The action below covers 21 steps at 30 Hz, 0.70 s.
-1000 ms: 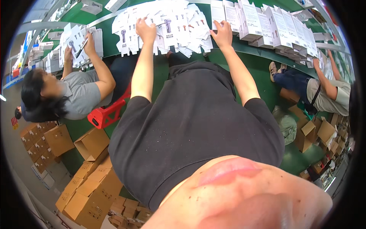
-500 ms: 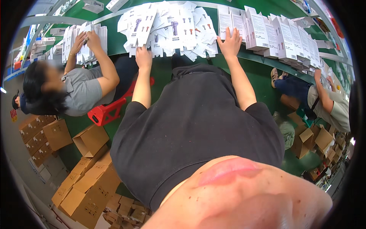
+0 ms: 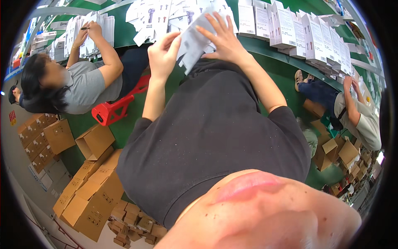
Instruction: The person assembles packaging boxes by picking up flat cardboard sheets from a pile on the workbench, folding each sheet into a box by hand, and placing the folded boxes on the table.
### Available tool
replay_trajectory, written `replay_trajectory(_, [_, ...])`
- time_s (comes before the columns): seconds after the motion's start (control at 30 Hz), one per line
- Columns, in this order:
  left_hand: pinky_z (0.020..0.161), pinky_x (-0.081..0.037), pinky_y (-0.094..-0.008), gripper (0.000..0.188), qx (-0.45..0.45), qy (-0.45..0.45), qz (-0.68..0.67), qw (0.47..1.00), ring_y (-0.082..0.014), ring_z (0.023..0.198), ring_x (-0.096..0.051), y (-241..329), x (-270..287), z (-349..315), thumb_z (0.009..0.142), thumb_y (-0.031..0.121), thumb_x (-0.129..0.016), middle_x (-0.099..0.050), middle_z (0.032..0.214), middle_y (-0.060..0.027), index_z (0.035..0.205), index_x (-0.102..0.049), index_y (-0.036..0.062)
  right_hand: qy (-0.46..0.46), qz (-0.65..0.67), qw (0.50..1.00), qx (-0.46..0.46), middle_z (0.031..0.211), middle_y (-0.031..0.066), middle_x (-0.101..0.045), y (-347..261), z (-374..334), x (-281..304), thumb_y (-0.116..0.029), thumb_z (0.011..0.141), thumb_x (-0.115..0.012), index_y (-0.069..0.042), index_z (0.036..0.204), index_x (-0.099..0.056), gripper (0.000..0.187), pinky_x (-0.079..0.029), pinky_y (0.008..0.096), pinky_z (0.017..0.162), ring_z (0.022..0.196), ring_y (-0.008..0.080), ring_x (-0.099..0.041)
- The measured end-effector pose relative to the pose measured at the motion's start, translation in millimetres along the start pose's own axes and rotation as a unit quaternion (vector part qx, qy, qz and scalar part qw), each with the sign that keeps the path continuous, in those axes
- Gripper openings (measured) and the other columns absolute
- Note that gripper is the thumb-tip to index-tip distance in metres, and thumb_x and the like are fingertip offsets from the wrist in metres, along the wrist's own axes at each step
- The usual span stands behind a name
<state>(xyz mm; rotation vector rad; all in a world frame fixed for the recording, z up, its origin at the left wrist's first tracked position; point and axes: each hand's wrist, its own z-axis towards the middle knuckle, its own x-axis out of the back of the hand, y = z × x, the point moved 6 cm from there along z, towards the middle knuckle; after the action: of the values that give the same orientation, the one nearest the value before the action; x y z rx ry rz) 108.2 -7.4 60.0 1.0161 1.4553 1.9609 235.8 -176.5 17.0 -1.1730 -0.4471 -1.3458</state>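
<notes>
A white flattened carton [image 3: 191, 46] is lifted above the near edge of the bench and held at a slant, slightly blurred. At its left edge, my left hand [image 3: 163, 54] pinches it between thumb and fingers. My right hand [image 3: 227, 43] lies against its right part with fingers stretched and spread. Behind the carton is a loose pile of flat printed cartons [image 3: 152, 18], which pictures of a small handheld device mark. To the right of my right hand stand upright folded white boxes [image 3: 261, 21].
More white boxes [image 3: 311, 39] line the bench at right. At left, a co-worker in a grey shirt [image 3: 89, 89] sits on a red stool [image 3: 111, 111] beside stacked cartons. Another person [image 3: 352, 110] works at far right. Brown cardboard boxes [image 3: 89, 195] stand on the floor behind me.
A flat carton has come off the pile into my left hand and is now nearer to me. My right hand has moved left from the upright boxes onto it.
</notes>
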Motion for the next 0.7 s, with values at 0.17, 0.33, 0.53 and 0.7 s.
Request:
replay_trajectory(0.17, [0.087, -0.055, -0.0275, 0.026, 0.175, -0.066, -0.208, 0.960, -0.0141, 0.096, -0.069, -18, -27, 29, 0.097, 0.013, -0.070, -0.075, 0.108, -0.0107, 0.117, -0.073, -0.0036, -0.078, -0.019, 0.996, 0.031, 0.167, 0.0185, -0.024, -41, 19, 8, -0.053, 0.058, -0.092, -0.018, 0.160, -0.036, 0.122, -0.015, 0.0717, 0.119, 0.155, 0.0429, -0.018])
replay_trajectory(0.33, [0.096, -0.052, -0.0333, 0.041, 0.185, -0.156, -0.363, 0.900, -0.0208, 0.118, -0.064, -29, -44, 34, 0.104, 0.026, -0.059, -0.067, 0.129, -0.0160, 0.131, -0.064, -0.0038, 0.020, 0.005, 1.000, -0.013, 0.162, 0.0202, -0.029, -17, 11, 14, -0.047, 0.056, -0.094, -0.014, 0.161, -0.030, 0.127, -0.022, 0.0713, 0.117, 0.151, 0.0436, -0.026])
replay_trajectory(0.53, [0.106, -0.049, -0.0359, 0.058, 0.123, -0.382, -0.119, 0.908, -0.0210, 0.123, -0.060, -1, -53, 22, 0.091, 0.001, -0.065, -0.061, 0.137, -0.0147, 0.147, -0.050, 0.0013, 0.134, 0.045, 0.990, -0.030, 0.158, 0.0223, -0.032, 10, -3, 38, -0.051, 0.055, -0.095, -0.007, 0.159, -0.030, 0.130, -0.022, 0.0695, 0.118, 0.148, 0.0442, -0.029])
replay_trajectory(0.7, [0.099, -0.052, -0.0324, 0.053, 0.119, -0.409, -0.126, 0.896, -0.0179, 0.115, -0.062, 7, -59, 25, 0.087, 0.000, -0.064, -0.062, 0.134, -0.0124, 0.139, -0.053, 0.0017, 0.130, 0.078, 0.988, -0.040, 0.158, 0.0220, -0.033, 6, -8, 41, -0.048, 0.055, -0.095, -0.009, 0.158, -0.033, 0.127, -0.023, 0.0696, 0.117, 0.148, 0.0442, -0.030])
